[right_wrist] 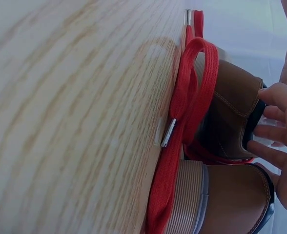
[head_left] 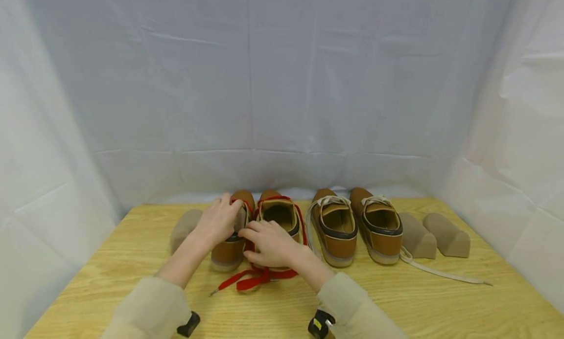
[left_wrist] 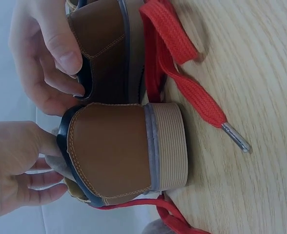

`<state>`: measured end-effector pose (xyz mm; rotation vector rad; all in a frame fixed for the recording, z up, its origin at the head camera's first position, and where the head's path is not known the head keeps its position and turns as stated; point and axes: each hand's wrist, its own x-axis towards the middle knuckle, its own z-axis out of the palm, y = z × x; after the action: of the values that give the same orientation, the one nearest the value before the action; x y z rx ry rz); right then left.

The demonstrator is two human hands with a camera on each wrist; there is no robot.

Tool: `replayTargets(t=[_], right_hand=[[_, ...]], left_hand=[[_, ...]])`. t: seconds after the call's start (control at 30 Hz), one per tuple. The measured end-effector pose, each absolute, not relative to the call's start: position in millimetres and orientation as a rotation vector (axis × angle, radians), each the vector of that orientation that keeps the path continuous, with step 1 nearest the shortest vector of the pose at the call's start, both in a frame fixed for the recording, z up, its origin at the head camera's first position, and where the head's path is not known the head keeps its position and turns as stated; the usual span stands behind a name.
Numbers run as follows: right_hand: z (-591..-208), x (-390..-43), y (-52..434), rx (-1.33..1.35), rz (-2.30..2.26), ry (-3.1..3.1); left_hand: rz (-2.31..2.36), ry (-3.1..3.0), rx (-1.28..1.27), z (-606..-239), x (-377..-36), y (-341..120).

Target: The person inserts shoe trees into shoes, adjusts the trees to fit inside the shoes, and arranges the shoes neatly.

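My left hand (head_left: 222,219) is over the opening of the left red-laced brown shoe (head_left: 228,255). Its fingers hold a grey shoe insert (left_wrist: 59,165), which sits partly within the dark collar. To the right, my right hand (head_left: 270,241) reaches across the second red-laced shoe (head_left: 280,214), fingers loosely bent. Its fingertips lie along the collar of the left shoe in the right wrist view. Loose red laces (head_left: 260,279) trail on the table behind the heels, and one metal tip (left_wrist: 235,137) shows close up.
Two brown shoes with cream laces (head_left: 338,231) stand further right, one lace end (head_left: 445,274) stretched over the wooden table (head_left: 246,312). Beside them lie two taupe inserts (head_left: 446,235), and another insert (head_left: 184,229) is at the left. White sheeting (head_left: 282,109) encloses the back and sides.
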<state>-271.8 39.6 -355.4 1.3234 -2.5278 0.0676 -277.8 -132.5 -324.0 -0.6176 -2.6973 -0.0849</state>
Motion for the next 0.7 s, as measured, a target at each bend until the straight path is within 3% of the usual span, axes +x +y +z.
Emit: replayTargets(t=[0.7], right_hand=[[-355.5, -271.1, 41.3, 1.339, 0.083, -2.544]], left_hand=[[-0.280, -2.951, -0.791, -305.7, -288.8, -152.8]])
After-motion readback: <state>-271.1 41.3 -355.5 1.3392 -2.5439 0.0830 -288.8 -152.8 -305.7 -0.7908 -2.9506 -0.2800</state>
